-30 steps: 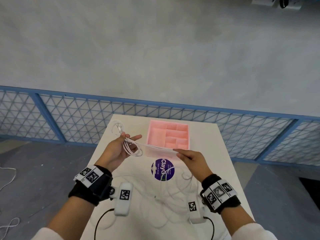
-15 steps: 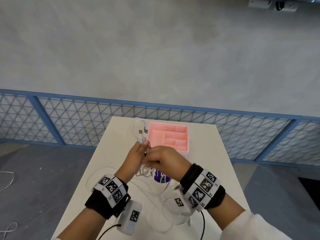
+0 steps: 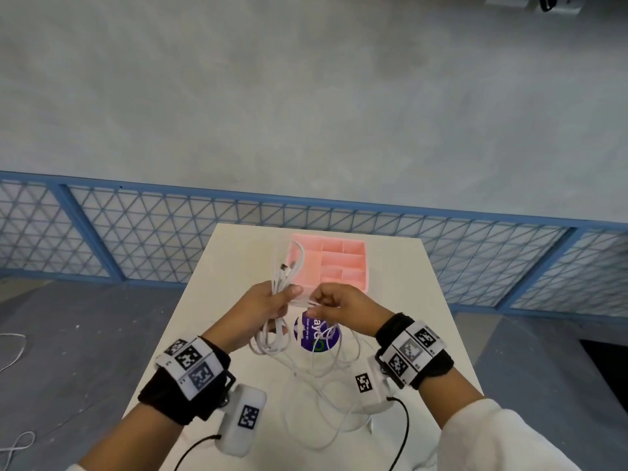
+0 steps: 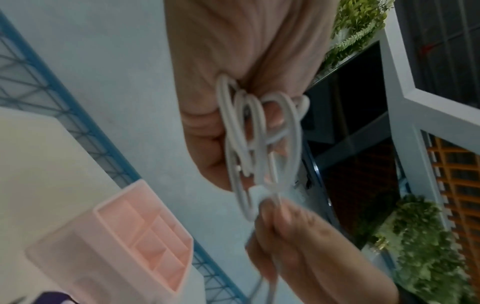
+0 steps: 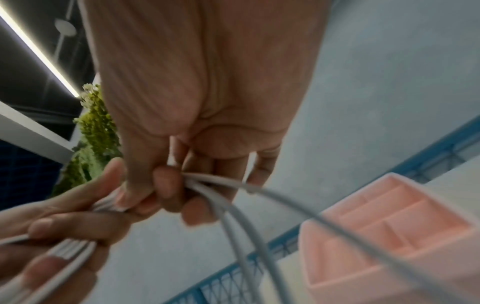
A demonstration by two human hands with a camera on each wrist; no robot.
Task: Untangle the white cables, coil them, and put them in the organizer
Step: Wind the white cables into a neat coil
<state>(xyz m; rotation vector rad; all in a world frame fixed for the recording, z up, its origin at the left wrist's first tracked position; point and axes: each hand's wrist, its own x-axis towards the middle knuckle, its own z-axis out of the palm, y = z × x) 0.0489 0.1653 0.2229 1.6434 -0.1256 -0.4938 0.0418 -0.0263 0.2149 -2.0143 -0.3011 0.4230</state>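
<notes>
Above pink organizer [image 3: 343, 263], compartments w/o cables: L hand [image 3: 261, 307] gripping cable coil [image 3: 275, 331], R hand [image 3: 343, 305] pinching strand.

A pale grey plain wall [image 3: 306, 96] fills the upper half of the head view. Along its foot runs a blue-framed mesh fence [image 3: 136, 239], passing behind the far edge of the white worktop [image 3: 407, 300]. The floor [image 3: 68, 334] is grey on both sides of the worktop. In the wrist views, green foliage [image 4: 428, 246] hangs beside white window frames [image 4: 405, 82], an orange lattice [image 4: 457, 185] shows at the right, and a strip light [image 5: 39, 53] crosses a dark ceiling.
</notes>
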